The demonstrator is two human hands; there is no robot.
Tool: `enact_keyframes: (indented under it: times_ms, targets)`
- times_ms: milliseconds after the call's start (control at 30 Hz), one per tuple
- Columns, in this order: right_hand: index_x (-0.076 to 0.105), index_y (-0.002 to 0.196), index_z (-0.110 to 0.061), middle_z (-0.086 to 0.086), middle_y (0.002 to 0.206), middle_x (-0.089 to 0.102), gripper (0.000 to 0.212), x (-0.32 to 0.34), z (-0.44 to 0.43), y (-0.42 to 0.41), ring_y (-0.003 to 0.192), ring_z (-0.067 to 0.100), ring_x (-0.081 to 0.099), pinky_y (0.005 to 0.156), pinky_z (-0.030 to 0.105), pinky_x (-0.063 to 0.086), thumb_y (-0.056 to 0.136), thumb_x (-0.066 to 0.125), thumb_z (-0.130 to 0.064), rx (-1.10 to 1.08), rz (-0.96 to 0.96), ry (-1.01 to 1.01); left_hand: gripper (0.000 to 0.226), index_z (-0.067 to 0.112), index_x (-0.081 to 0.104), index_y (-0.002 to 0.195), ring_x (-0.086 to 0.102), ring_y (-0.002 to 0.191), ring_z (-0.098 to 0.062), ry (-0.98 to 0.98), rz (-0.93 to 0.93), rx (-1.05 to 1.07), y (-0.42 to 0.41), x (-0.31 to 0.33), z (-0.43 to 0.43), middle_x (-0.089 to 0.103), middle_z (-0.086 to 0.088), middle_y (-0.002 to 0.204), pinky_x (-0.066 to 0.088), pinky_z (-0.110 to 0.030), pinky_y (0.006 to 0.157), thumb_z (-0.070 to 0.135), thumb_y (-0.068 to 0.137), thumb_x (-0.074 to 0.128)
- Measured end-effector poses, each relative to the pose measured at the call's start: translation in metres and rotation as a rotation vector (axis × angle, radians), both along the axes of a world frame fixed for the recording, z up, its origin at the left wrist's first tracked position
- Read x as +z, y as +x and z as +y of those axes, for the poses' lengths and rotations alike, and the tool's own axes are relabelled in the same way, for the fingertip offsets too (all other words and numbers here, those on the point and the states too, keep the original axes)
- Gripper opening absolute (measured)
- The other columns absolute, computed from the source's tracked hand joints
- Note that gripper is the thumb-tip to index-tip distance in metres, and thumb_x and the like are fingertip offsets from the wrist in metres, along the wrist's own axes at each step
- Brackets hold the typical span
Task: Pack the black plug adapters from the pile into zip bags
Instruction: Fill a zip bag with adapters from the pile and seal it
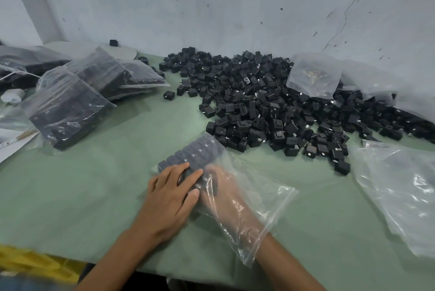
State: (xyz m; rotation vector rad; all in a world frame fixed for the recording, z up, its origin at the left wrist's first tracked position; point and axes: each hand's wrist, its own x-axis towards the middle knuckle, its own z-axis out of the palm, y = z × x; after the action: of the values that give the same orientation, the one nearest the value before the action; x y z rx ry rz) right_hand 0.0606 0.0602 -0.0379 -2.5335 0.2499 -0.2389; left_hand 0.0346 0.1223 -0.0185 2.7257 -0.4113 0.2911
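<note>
- I am noting a yellow crate [30, 264] at the near left, below the edge of the green table [94, 184]. It is playing no part in the work.
- The left hand [169, 198] is lying flat on the outside of the zip bag [259, 206]. Its fingers are straight and are pressing down on the packed adapters [188, 156] through the film, gripping nothing.
- The right hand [226, 194] is reaching inside the bag through its open mouth. I am viewing it through creased plastic, with something dark at its fingertips, and I cannot tell whether it is holding an adapter or only pushing.
- The packed adapters are sitting in neat rows at the bag's far end, just short of the pile.
- Risk, in my judgement: the film is bunching around the right wrist, so drawing the hand out quickly could drag the rows askew or tip them. Lifting the left hand too soon would cause the same fault.
- A second risk: the bag's far end is lying close to the loose pile of black plug adapters [270, 102], so strays could be nudged about or miscounted.
- Further out, filled bags [68, 107] are leaning together at the left, and empty bags [400, 184] are lying at the right.
- A small bag [314, 76] is resting on the pile near the wall, and its contents are too unclear to identify.
</note>
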Motion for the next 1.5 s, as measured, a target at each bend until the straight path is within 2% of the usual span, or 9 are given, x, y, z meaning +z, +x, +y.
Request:
enact_keyframes:
  times_ms: [167,300,400,667,833,1000,1133,1267,1500]
  targets:
    - [0.041,0.149,-0.017,0.012,0.158,0.036,0.067,-0.033,-0.001,-0.008,0.142,0.033,0.04,0.111,0.043,0.042,0.087,0.064,-0.031,0.169,-0.127,-0.162,0.059,0.048,0.031,0.15,0.016,0.146,-0.011,0.02,0.027,0.013,0.004,-0.006,0.001,0.025,0.015,0.157,0.014,-0.034,0.113,0.061,0.099,0.004]
    - [0.063,0.121,-0.031,-0.01,0.119,0.069,0.068,0.038,-0.116,-0.054,0.107,0.001,0.066,0.114,0.01,0.023,0.105,-0.003,-0.03,0.322,-0.161,-0.163,0.061,0.048,0.035,0.149,0.017,0.145,-0.011,0.028,0.027,0.037,0.002,-0.004,0.0,0.027,0.015,0.158,0.015,-0.032,0.111,0.061,0.098,0.004]
    - [0.046,0.14,-0.043,-0.019,0.149,0.042,0.045,0.056,-0.195,-0.074,0.138,0.004,0.042,0.111,0.004,0.015,0.102,0.044,-0.019,0.445,0.052,-0.099,0.061,0.048,0.038,0.148,0.02,0.144,-0.012,0.018,0.028,0.046,0.001,-0.002,-0.001,0.03,0.015,0.157,0.016,-0.031,0.111,0.06,0.099,0.006]
    - [0.066,0.093,-0.038,-0.004,0.088,0.073,0.04,0.103,-0.289,-0.077,0.08,0.012,0.067,0.07,0.029,0.056,0.094,0.056,0.001,0.236,-0.05,0.337,0.062,0.044,0.042,0.147,0.023,0.143,-0.014,0.0,0.037,0.045,0.0,0.003,-0.006,0.032,0.012,0.157,0.019,-0.033,0.11,0.058,0.097,0.009]
    - [0.061,0.113,-0.038,-0.019,0.108,0.065,0.023,0.116,-0.265,0.011,0.097,0.002,0.061,0.081,0.016,0.047,0.096,0.06,-0.021,0.22,-0.142,0.137,0.061,0.044,0.044,0.147,0.023,0.142,-0.014,-0.01,0.044,0.039,-0.002,0.006,-0.007,0.033,0.012,0.156,0.017,-0.03,0.109,0.057,0.098,0.01]
    - [0.039,0.148,-0.032,-0.001,0.149,0.039,0.053,0.103,-0.217,0.094,0.135,0.026,0.036,0.109,0.043,0.04,0.098,0.053,-0.021,0.348,-0.041,-0.195,0.061,0.047,0.039,0.148,0.018,0.144,-0.01,-0.01,0.048,0.028,-0.001,0.003,-0.004,0.027,0.016,0.158,0.015,-0.028,0.11,0.059,0.098,0.007]
    - [0.029,0.153,-0.034,0.0,0.16,0.023,0.06,0.084,-0.196,0.124,0.142,0.034,0.022,0.107,0.049,0.039,0.099,0.052,-0.019,0.342,0.069,-0.227,0.063,0.049,0.037,0.149,0.016,0.145,-0.008,-0.015,0.041,0.025,0.0,0.002,-0.003,0.025,0.018,0.158,0.015,-0.026,0.109,0.062,0.098,0.001]
    - [0.044,0.141,-0.029,0.002,0.139,0.048,0.045,0.076,-0.19,0.132,0.13,0.027,0.039,0.092,0.042,0.048,0.099,0.058,-0.024,0.244,-0.054,-0.224,0.066,0.05,0.033,0.15,0.012,0.145,-0.006,-0.012,0.034,0.023,0.001,0.0,-0.002,0.022,0.02,0.158,0.012,-0.024,0.109,0.064,0.097,-0.004]
    - [0.054,0.113,-0.018,0.012,0.108,0.068,0.024,0.108,-0.202,0.088,0.085,0.018,0.068,0.072,0.029,0.056,0.094,0.068,-0.022,0.208,-0.045,0.801,0.059,0.05,0.035,0.149,0.015,0.145,-0.007,-0.031,0.04,0.024,0.001,-0.001,-0.001,0.025,0.019,0.158,0.015,-0.026,0.109,0.061,0.1,0.004]
